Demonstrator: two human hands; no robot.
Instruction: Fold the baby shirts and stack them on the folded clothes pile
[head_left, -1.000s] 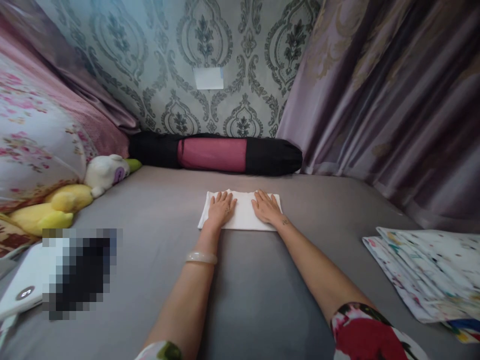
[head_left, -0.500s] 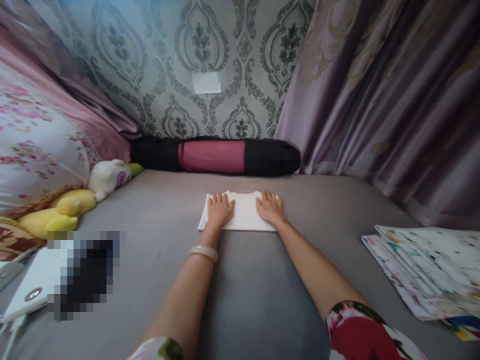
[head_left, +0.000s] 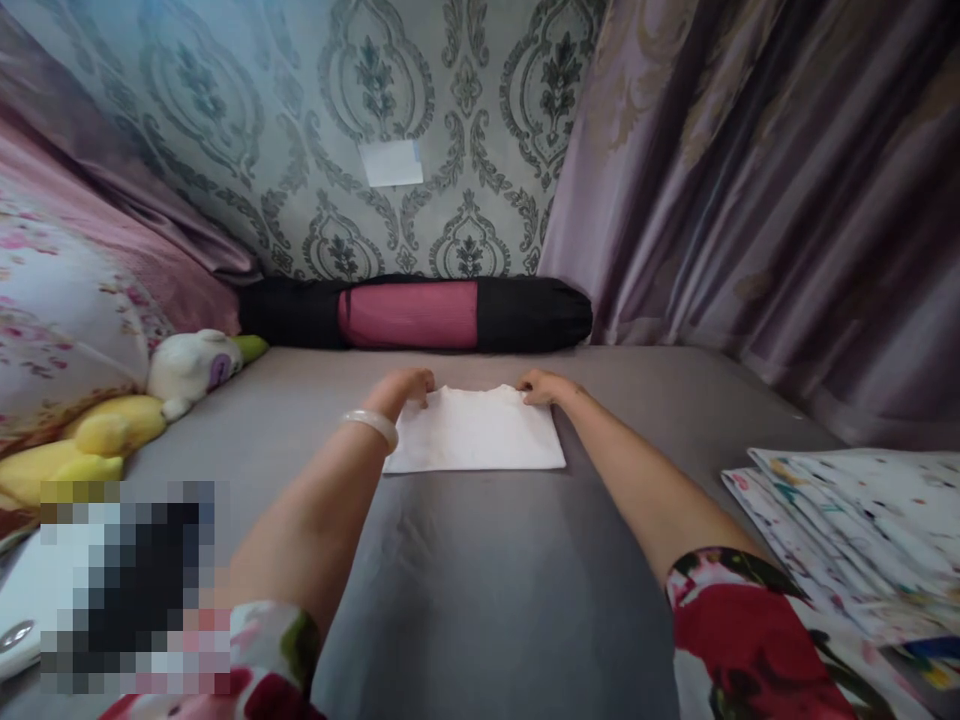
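Note:
A white folded shirt (head_left: 480,430) lies flat on the grey bed sheet (head_left: 480,590), its neckline on the far side. My left hand (head_left: 409,388) has its fingers curled over the far left corner of the shirt, gripping the cloth there. At the far right corner, my right hand (head_left: 541,386) pinches the edge beside the neckline. Both hands are closed, and some fingertips are hidden behind the cloth. A pale bangle (head_left: 371,428) circles my left wrist.
Behind the shirt, a long black and maroon roll bag (head_left: 409,314) lies along the wall. Folded patterned cloths (head_left: 862,540) are stacked at the right. Plush toys (head_left: 112,430) and a floral pillow (head_left: 60,300) line the left, near a white device (head_left: 45,580) and a pixelated patch.
Both hands were lying flat on the shirt. They have moved to its far corners and closed on the cloth. The view has turned slightly to the right.

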